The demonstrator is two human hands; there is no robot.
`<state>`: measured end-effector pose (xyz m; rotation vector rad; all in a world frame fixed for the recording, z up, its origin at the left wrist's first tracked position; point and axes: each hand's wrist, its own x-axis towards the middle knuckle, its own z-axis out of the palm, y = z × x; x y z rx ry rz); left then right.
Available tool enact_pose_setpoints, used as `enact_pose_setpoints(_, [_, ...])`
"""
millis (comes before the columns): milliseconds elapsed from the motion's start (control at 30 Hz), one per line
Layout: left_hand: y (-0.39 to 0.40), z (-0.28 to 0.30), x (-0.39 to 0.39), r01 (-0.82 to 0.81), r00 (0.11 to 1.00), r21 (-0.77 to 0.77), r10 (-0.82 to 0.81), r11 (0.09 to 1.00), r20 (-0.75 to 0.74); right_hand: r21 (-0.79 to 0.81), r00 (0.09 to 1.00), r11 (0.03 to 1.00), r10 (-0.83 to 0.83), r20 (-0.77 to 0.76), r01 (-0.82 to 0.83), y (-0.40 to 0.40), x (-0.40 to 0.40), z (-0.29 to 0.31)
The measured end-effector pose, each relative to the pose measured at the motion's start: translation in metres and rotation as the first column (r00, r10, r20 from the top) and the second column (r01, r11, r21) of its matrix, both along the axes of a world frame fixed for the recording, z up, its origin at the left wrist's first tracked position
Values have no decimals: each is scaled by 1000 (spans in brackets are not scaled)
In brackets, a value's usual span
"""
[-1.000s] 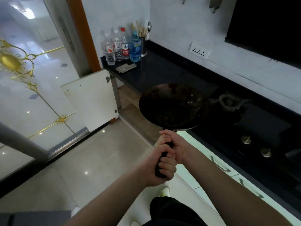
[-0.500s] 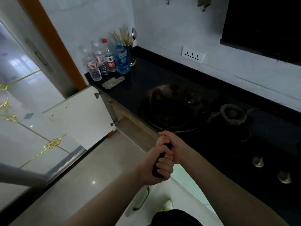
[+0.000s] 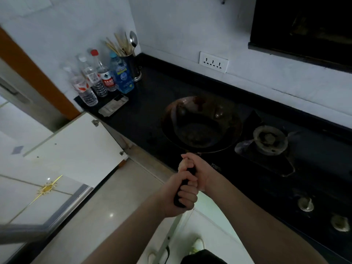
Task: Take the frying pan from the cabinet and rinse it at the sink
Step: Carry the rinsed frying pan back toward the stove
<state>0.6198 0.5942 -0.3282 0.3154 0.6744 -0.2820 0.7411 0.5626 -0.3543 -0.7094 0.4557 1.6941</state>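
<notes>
A dark, round frying pan point(image 3: 200, 128) with a black handle hangs over the black countertop point(image 3: 152, 103), just left of the gas burner point(image 3: 270, 139). Both hands grip the handle: my left hand point(image 3: 181, 195) wraps the lower end, and my right hand point(image 3: 198, 168) closes around it nearer the pan. The pan's inside looks worn and brownish. The white cabinet door point(image 3: 76, 149) stands open at the left below the counter. No sink shows in the head view.
Several plastic bottles point(image 3: 101, 79) and a utensil cup point(image 3: 133, 67) with chopsticks stand in the counter's far left corner. A small flat tray point(image 3: 114, 106) lies near them. Stove knobs point(image 3: 305, 203) sit at the right. A wall socket point(image 3: 213, 61) is above the counter.
The pan has risen from in front of the cabinet to over the countertop beside the burner. Both hands have kept their grip on the handle, and the view has shifted rightward.
</notes>
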Motion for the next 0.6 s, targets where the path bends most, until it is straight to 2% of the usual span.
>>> enact_pose_setpoints(467, [30,-8,21,93,996,-23,-93,995,-7,-24,996,996,-89,-7,88,19,18,-4])
enact_pose_setpoints(600, [39,-9,28,128,991,24,-127,991,-40,-28,996,996,-86,29,87,25,25,-9])
